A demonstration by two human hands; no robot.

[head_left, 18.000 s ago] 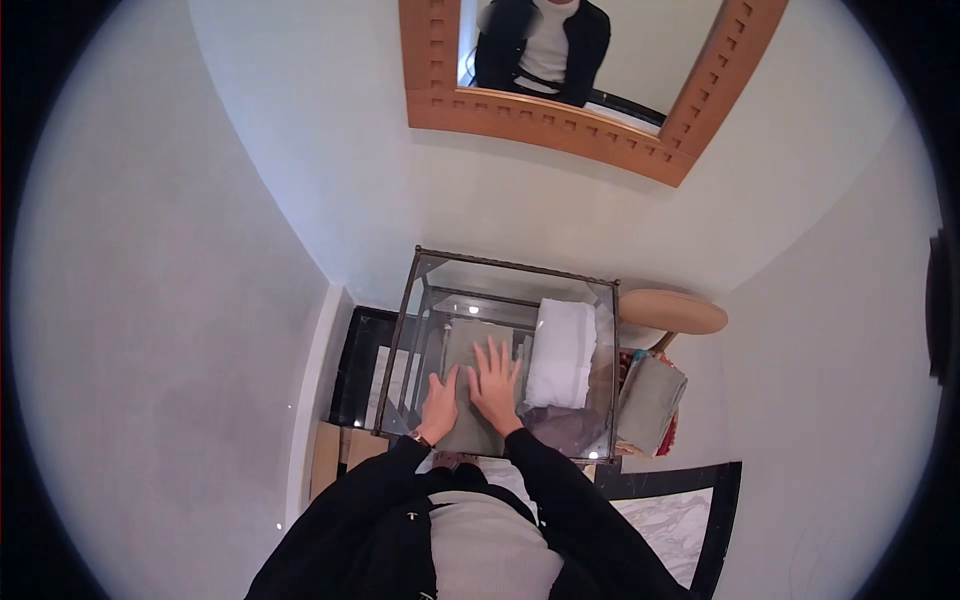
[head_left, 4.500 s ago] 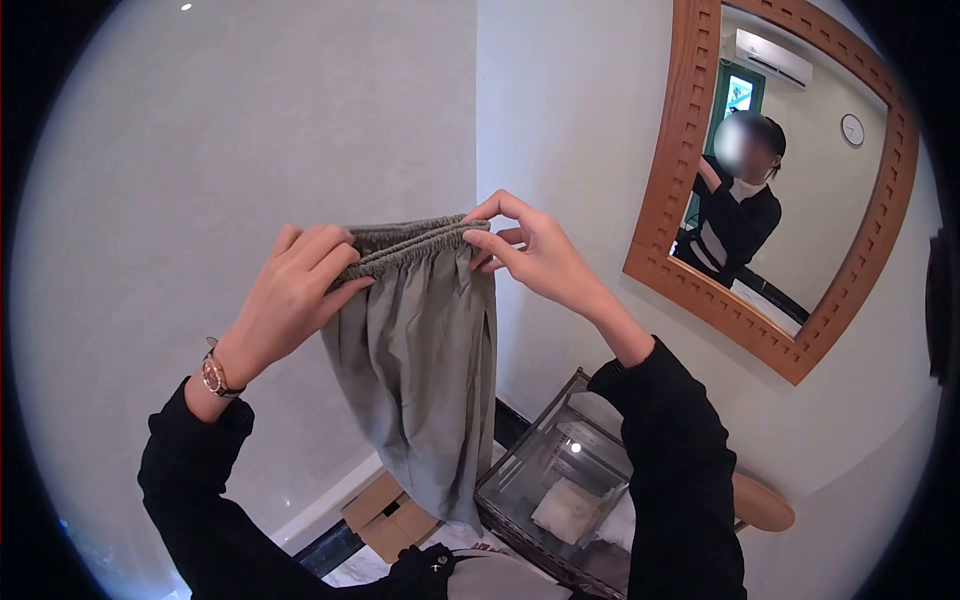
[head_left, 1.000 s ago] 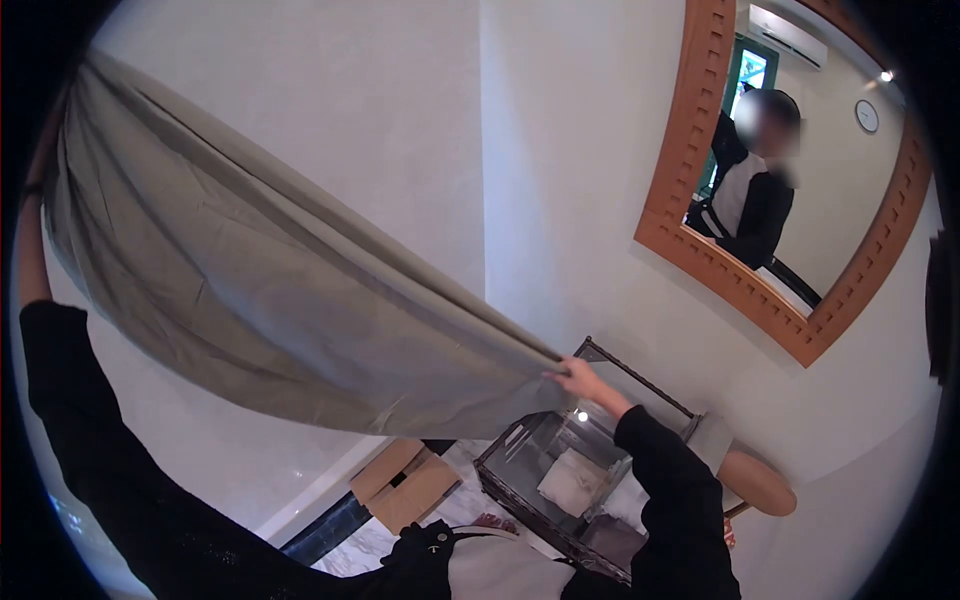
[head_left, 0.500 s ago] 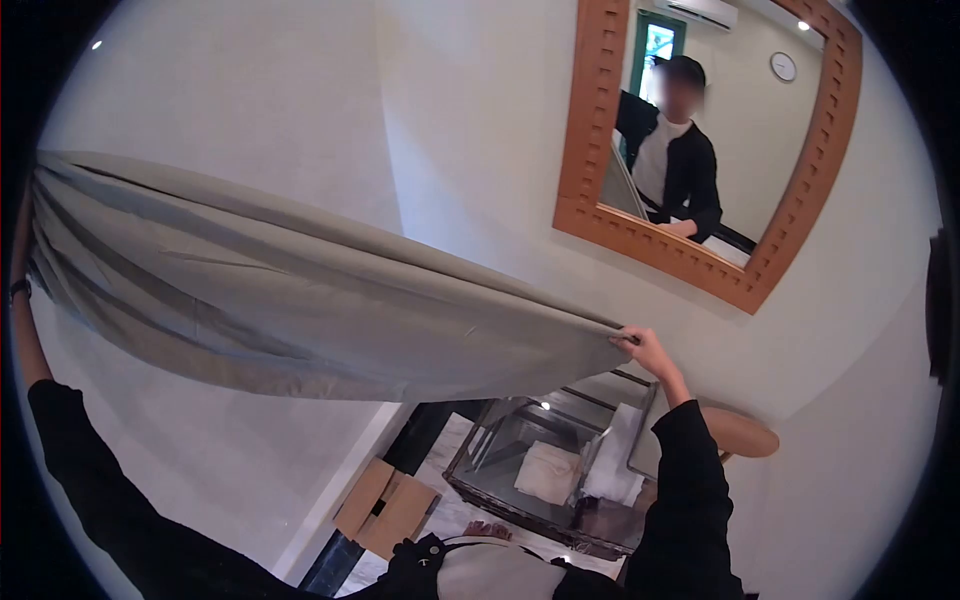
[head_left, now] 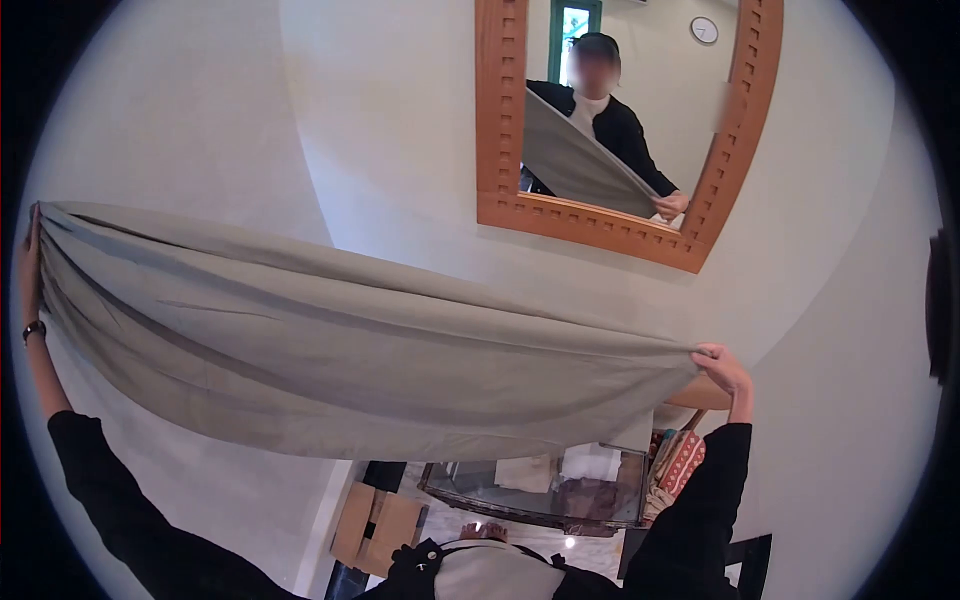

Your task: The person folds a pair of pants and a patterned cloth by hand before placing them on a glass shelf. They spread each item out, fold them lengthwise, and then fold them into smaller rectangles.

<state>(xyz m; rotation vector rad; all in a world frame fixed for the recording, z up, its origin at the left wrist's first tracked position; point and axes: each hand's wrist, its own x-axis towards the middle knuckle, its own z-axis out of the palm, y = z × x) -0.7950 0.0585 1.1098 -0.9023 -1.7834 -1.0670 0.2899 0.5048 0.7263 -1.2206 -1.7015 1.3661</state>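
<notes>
A large grey-green cloth [head_left: 360,350] hangs stretched sideways between my two raised hands, with long folds sagging in the middle. My left hand [head_left: 32,255], at the far left edge of the view, is closed on one gathered end; a dark band circles that wrist. On the right, my right hand [head_left: 726,368] pinches the other end of the cloth between thumb and fingers. Both arms are spread wide in black sleeves. The lower edge of the cloth covers the far part of the glass-topped table.
A wood-framed mirror [head_left: 500,120] on the wall reflects a person holding the cloth. Below are a glass-topped table [head_left: 470,480] with folded white cloths [head_left: 590,463], an open cardboard box [head_left: 378,528] and a red patterned textile [head_left: 684,462]. A round wooden seat [head_left: 697,396] is partly behind my right hand.
My right hand has moved right, pulling the cloth wider and tauter. The left end sits lower in view. The view has shifted, so the mirror appears further left and the patterned textile now shows.
</notes>
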